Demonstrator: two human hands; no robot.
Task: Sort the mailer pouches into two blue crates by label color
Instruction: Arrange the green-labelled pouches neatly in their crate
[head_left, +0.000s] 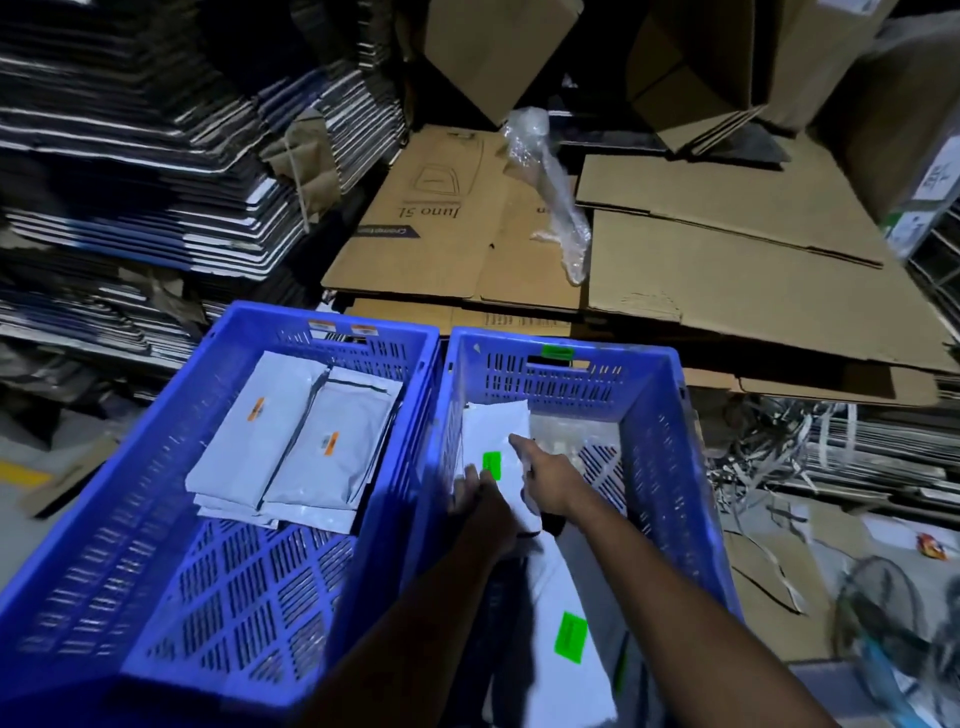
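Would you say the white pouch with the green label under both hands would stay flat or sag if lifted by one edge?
Probably sag: the pouch looks thin and flat, like soft film. Likely light, since it holds little bulk. Its smooth surface may slide under the left hand and right hand.

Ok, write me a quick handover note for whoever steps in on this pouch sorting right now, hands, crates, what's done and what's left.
Left hand and right hand: both reach into the right crate, resting on a white pouch with a green label. The left fingers lie flat; the right index finger points forward; neither clearly grips it.
Left crate, orange tags on its rim: a stack of pouches with orange labels at its far end.
Right crate, green tag on its rim: the green-label pouch and a clear plastic bag.
Another green-label pouch lies near the right forearm.
Done: several pouches sorted by colour.
Left: settle this pouch, then place the near one; no unsorted pile is in view.
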